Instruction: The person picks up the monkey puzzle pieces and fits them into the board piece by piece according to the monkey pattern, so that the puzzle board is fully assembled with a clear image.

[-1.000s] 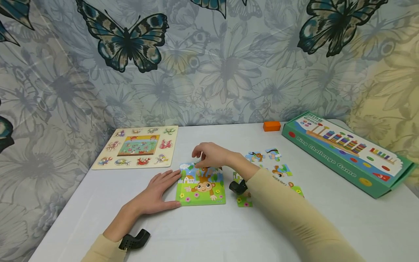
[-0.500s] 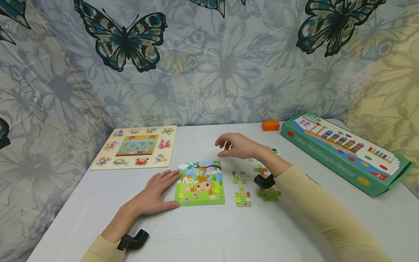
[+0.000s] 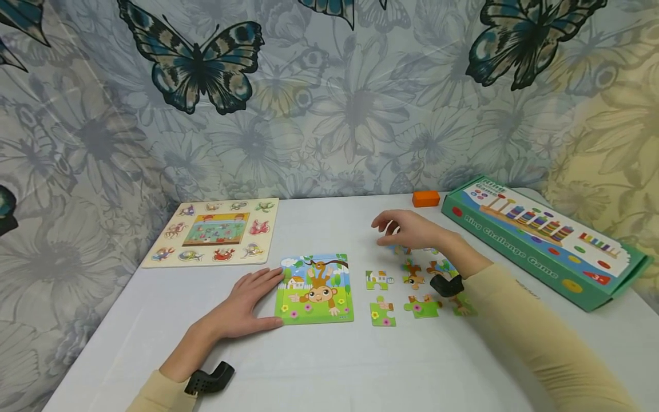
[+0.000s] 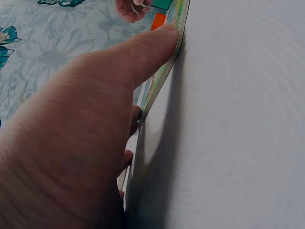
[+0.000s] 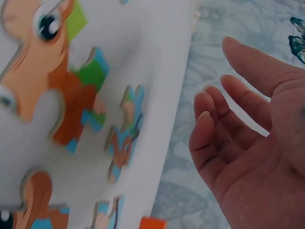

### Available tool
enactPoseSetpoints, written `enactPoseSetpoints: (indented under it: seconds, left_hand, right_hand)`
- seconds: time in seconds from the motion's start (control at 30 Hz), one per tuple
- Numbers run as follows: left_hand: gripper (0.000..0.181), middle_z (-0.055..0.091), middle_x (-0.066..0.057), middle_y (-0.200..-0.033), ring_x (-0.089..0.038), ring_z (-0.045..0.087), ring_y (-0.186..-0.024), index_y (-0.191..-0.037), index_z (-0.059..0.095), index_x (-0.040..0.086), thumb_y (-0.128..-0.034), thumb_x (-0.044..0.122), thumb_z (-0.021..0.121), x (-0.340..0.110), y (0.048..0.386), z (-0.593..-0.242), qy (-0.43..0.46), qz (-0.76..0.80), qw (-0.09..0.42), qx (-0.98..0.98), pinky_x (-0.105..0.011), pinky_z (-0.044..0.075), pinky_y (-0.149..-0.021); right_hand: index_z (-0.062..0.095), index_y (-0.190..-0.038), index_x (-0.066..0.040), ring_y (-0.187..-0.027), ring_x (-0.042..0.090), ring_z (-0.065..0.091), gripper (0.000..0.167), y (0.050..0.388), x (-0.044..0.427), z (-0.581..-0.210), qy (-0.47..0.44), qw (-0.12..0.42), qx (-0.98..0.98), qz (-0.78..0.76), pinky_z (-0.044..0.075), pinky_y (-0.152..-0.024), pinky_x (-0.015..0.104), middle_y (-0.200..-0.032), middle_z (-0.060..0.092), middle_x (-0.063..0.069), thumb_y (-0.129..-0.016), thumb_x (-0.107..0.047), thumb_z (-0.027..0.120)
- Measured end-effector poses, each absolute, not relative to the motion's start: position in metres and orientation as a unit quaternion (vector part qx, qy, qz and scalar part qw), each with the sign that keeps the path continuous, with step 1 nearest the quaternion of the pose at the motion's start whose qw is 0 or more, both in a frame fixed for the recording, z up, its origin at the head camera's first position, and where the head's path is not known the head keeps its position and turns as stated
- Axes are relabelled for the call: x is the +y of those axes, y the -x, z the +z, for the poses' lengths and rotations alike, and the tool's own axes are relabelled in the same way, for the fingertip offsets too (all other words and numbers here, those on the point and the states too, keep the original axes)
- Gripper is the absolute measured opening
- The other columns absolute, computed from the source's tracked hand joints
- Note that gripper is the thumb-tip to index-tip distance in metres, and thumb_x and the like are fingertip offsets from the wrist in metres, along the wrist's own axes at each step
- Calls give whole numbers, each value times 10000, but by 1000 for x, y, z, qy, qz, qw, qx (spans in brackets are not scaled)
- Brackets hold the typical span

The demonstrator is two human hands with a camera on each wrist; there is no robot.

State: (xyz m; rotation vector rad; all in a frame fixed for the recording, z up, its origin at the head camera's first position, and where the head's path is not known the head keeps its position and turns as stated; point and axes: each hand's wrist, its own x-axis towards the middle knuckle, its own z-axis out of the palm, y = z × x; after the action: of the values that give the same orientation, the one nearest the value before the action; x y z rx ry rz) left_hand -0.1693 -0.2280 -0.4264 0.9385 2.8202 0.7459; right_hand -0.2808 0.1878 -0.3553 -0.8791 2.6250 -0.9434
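Note:
A square board [image 3: 315, 292] with a monkey hanging from a branch lies on the white table [image 3: 288, 366]. My left hand [image 3: 242, 306] rests at its left edge, fingers spread and straight. In the left wrist view, the thumb [image 4: 152, 45] touches the board's edge. My right hand [image 3: 409, 229] hovers above the back of the loose pieces; its fingers are loosely bent and hold nothing in the right wrist view. Several jigsaw pieces lie beside the board, including a flowered one [image 3: 382, 313], a house one [image 3: 377, 280] and a green one [image 3: 423, 308]. The right arm partly hides others.
A sea-animal board [image 3: 216, 232] lies at the back left. An orange block [image 3: 425, 198] stands near the table's back edge. A long green game box [image 3: 546, 240] sits at the right. Butterfly-patterned cloth [image 3: 355, 114] hangs behind the table.
My right hand has moved from over the monkey board rightward to above the loose pieces, uncovering the top of the picture. My left hand stays at the board's edge.

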Motion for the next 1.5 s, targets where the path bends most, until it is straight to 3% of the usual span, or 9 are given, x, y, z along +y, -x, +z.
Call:
enactPoseSetpoints:
  seconds: [0.27,0.6,0.9,1.5]
  left_hand:
    - [888,328,-31,-1623,-331,232,-1492,-1558,408,105,-857,546,730,-229,170,-427,-307,242,34,920,-573,121,-1172]
    - [891,324,-29,-1625,-330,228,-1494,-1561,404,111,-860,558,722,-229,171,-428,-310,240,33,920,-575,118,-1172]
    - [887,334,-35,-1620,-333,236,-1490,-1556,412,103,-857,550,726,-228,170,-428,-309,240,32,920,-577,124,-1170]
    - [889,326,-19,-1624,-320,225,-1496,-1561,407,115,-857,556,724,-229,170,-428,-306,238,37,921,-569,114,-1176]
  right_hand:
    - [608,-1273,34,-982,271,616,401,288,212,-367,266,132,902,-314,528,-810,389,-1148,611,174,-936,-138,739]
    - [632,-1235,14,-985,267,608,411,292,235,-379,239,137,913,-300,503,-870,413,-1138,632,123,-916,-206,770]
    - [643,-1222,30,-975,252,581,401,294,237,-381,233,151,918,-283,492,-917,430,-1125,644,96,-904,-172,780]
    - [663,-1087,-3,-885,234,557,263,292,233,-383,248,136,922,-264,492,-858,410,-1008,647,61,-885,-113,791]
